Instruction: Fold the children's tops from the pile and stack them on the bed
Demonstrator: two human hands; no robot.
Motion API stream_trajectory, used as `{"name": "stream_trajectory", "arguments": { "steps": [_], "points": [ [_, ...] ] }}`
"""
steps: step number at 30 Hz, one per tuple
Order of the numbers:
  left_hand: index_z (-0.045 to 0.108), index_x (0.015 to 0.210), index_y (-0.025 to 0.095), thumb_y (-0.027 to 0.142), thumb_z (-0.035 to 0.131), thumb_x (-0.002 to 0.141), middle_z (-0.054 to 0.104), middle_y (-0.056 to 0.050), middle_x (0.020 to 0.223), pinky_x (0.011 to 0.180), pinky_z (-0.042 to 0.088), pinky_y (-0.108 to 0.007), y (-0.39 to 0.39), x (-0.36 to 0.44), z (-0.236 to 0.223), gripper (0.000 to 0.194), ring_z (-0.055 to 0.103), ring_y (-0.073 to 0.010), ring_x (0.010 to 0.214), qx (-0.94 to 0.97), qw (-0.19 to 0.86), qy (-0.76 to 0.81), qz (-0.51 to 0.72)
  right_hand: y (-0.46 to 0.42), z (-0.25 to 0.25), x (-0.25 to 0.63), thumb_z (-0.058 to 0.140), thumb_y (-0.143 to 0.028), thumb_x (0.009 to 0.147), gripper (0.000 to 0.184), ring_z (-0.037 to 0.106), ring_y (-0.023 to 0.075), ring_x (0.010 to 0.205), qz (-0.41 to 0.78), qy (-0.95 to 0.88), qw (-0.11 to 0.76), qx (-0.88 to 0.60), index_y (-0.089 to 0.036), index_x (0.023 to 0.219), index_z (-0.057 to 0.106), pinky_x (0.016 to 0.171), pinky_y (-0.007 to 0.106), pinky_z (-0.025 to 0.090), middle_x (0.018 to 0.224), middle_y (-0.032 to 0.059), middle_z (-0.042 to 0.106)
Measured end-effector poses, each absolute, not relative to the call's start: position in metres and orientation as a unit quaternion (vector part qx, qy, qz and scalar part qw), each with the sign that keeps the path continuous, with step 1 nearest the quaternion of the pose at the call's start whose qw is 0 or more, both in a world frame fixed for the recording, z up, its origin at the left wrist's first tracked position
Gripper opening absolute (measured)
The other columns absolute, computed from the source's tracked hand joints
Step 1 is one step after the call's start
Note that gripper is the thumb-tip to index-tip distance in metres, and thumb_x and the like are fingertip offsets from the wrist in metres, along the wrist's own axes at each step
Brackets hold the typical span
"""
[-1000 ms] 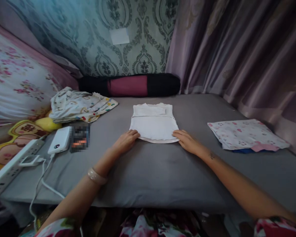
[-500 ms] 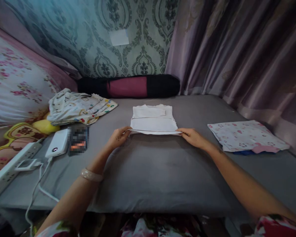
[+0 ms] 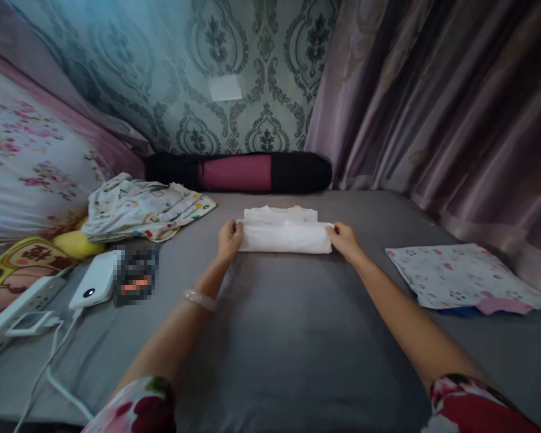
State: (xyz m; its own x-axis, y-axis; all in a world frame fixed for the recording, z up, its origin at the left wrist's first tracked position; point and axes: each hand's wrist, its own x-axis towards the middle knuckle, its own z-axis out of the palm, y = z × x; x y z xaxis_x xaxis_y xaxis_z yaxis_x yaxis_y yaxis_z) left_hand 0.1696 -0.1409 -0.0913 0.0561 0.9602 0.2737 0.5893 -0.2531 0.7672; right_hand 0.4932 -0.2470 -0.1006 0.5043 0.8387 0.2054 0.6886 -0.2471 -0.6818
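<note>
A white shirt [image 3: 285,237] lies on the grey bed sheet, its near part folded up over the rest. Beyond the fold a strip of its upper part shows, with what looks like a neckline. My left hand [image 3: 230,238] pinches the left end of the folded edge. At the right end, my right hand [image 3: 344,240] grips the same edge between thumb and fingers. Some fingertips of both hands are hidden behind the cloth.
A folded patterned cloth [image 3: 466,276] lies at the right, a crumpled printed cloth [image 3: 144,210] at the left. Near my left arm are a white power bank [image 3: 95,282], a power strip [image 3: 20,313] and cables. A black and maroon roll [image 3: 237,173] lies along the wall.
Both hands have lifted the shirt's near edge and carried it away from me, folding it over. The shirt now covers a shorter strip. The view has tilted slightly upward.
</note>
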Motion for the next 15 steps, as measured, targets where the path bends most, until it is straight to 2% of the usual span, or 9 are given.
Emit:
{"name": "stream_trajectory", "arguments": {
  "steps": [3, 7, 15],
  "points": [
    [0.059, 0.087, 0.017, 0.028, 0.043, 0.091, 0.061, -0.003, 0.076, 0.069, 0.040, -0.026, -0.129, 0.185, -0.089, 0.020, 0.056, -0.0165, 0.075, 0.689, 0.194, 0.590, 0.373, -0.228, -0.096, 0.487, 0.043, -0.026, 0.089, 0.029, 0.064, 0.0215, 0.083, 0.086, -0.453, 0.328, -0.825, -0.013, 0.098, 0.067, 0.069, 0.026, 0.046, 0.091, 0.0112, 0.071],
    [0.057, 0.105, 0.019, 0.032, 0.035, 0.098, 0.068, -0.009, 0.093, 0.077, 0.042, -0.028, -0.117, 0.199, -0.091, 0.026, 0.062, -0.0207, 0.089, 0.703, 0.174, 0.593, 0.353, -0.211, -0.092, 0.479, 0.039, -0.024, 0.093, 0.031, 0.065, 0.0240, 0.094, 0.052, -0.439, 0.304, -0.844, -0.014, 0.110, 0.063, 0.078, 0.028, 0.046, 0.101, 0.0140, 0.071],
    [0.053, 0.114, 0.019, 0.036, 0.028, 0.100, 0.069, -0.014, 0.098, 0.076, 0.042, -0.031, -0.084, 0.212, -0.108, 0.033, 0.065, -0.0254, 0.093, 0.717, 0.142, 0.607, 0.312, -0.192, -0.096, 0.474, 0.028, -0.034, 0.101, 0.039, 0.066, 0.0258, 0.094, 0.032, -0.456, 0.252, -0.853, -0.016, 0.123, 0.055, 0.079, 0.033, 0.046, 0.102, 0.0148, 0.069]
  ]
}}
